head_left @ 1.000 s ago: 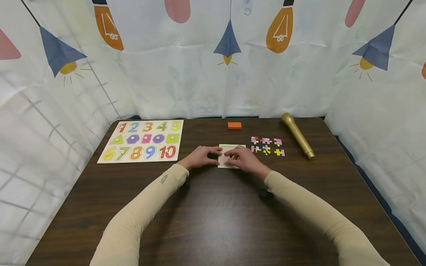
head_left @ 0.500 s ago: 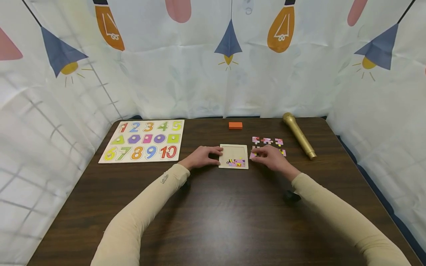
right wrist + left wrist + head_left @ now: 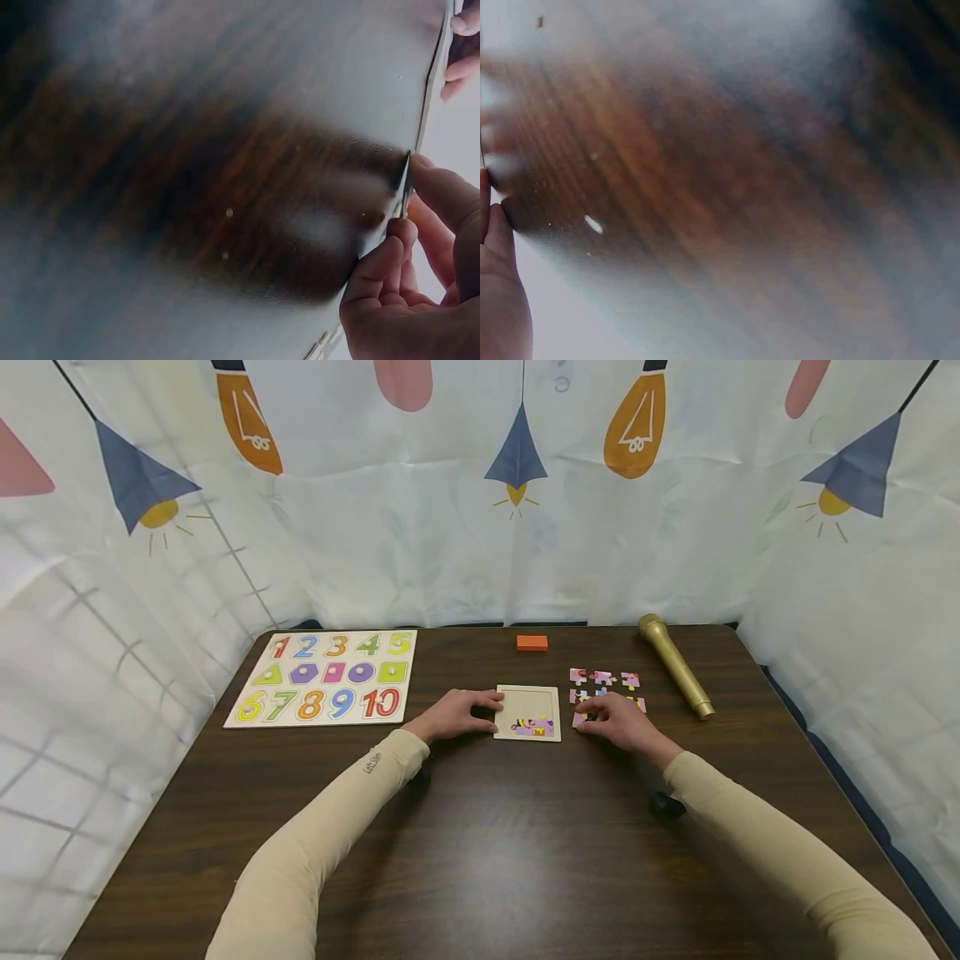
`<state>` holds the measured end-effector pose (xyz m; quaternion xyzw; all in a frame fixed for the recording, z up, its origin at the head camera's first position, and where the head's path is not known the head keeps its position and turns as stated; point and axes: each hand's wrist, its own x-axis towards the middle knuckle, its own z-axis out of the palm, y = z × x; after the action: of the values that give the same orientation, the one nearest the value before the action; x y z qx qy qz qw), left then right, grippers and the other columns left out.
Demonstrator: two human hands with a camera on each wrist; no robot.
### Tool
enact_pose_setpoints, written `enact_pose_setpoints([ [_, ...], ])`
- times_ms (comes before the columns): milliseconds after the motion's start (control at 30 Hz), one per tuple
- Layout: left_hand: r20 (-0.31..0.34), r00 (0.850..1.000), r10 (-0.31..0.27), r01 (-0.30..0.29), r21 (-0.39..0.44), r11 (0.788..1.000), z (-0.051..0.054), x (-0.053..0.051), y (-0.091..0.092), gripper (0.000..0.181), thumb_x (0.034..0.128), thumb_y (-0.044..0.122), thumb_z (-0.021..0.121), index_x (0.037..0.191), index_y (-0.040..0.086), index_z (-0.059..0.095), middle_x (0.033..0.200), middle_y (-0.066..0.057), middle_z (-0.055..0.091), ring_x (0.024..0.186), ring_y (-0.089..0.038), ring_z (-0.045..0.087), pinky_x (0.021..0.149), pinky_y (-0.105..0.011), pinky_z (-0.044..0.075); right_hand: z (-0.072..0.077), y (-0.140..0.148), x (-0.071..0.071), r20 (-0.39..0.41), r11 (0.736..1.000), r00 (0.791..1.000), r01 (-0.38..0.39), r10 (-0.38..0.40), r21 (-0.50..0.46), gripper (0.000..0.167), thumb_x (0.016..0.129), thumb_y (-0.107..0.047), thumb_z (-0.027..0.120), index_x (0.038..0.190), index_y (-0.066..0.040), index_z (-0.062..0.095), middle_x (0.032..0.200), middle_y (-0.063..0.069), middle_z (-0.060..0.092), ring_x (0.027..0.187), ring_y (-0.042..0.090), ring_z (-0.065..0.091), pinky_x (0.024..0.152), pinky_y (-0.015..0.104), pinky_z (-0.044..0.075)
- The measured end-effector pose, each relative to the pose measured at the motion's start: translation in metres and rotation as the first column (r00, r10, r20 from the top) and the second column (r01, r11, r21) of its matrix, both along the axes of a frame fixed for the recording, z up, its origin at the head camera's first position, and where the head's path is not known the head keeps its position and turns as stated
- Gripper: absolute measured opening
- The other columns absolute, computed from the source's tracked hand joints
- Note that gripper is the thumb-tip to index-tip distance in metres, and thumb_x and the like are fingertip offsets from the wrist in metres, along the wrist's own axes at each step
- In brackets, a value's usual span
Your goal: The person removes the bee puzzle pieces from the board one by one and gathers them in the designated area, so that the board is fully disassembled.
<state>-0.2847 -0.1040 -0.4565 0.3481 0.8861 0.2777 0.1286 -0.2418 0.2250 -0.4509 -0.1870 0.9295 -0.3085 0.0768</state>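
In the head view, a square wooden puzzle tray (image 3: 526, 702) lies on the table with joined pink and yellow pieces (image 3: 534, 727) along its lower part. My left hand (image 3: 459, 713) touches the tray's left side, fingertips near the upper part and thumb lower down. Just right of the tray, my right hand (image 3: 618, 722) pinches a pink and yellow puzzle piece (image 3: 578, 720) between thumb and fingers. Its thin edge shows between the fingertips in the right wrist view. Loose pieces (image 3: 602, 678) lie in rows beyond this hand, which partly covers the nearer row.
A number and shape board (image 3: 321, 678) lies at the table's back left. Behind the tray is an orange block (image 3: 532, 643). A gold microphone (image 3: 675, 667) lies at the back right, beyond the loose pieces. Printed curtains hang behind the table (image 3: 480, 860) and at both sides.
From over the tray, my right hand has moved right to the loose pieces, uncovering the joined ones, and now pinches a piece. My left hand has stayed at the tray's left side.
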Motion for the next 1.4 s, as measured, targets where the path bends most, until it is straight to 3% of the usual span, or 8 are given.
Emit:
enact_pose_setpoints([
  [400, -0.001, 1.0, 0.0, 0.0, -0.007, 1.0, 0.0004, -0.0001, 0.0003, 0.046, 0.0872, 0.03, 0.075, 0.129, 0.01, 0.066, 0.145, -0.003, 0.05, 0.137, -0.019, 0.042, 0.112, -0.039, 0.033, -0.0017, -0.0032, -0.0024, -0.006, 1.0, 1.0, -0.006, 0.006, 0.028, 0.03, 0.09, -0.019, 0.072, 0.117, -0.004, 0.07, 0.108, 0.012, 0.065, 0.085, 0.022, 0.06, 0.074, 0.039, 0.05],
  [1400, -0.008, 1.0, -0.008, 0.008, -0.003, 1.0, 0.0001, -0.0005, -0.0003, 0.046, 0.0868, 0.03, 0.075, 0.127, 0.01, 0.067, 0.144, -0.004, 0.052, 0.137, -0.018, 0.042, 0.111, -0.039, 0.034, -0.0016, -0.0008, -0.0045, 0.023, 0.999, 0.999, -0.033, 0.032, 0.022, 0.028, 0.09, -0.014, 0.071, 0.116, -0.003, 0.07, 0.108, 0.011, 0.065, 0.076, 0.017, 0.055, 0.066, 0.032, 0.046],
])
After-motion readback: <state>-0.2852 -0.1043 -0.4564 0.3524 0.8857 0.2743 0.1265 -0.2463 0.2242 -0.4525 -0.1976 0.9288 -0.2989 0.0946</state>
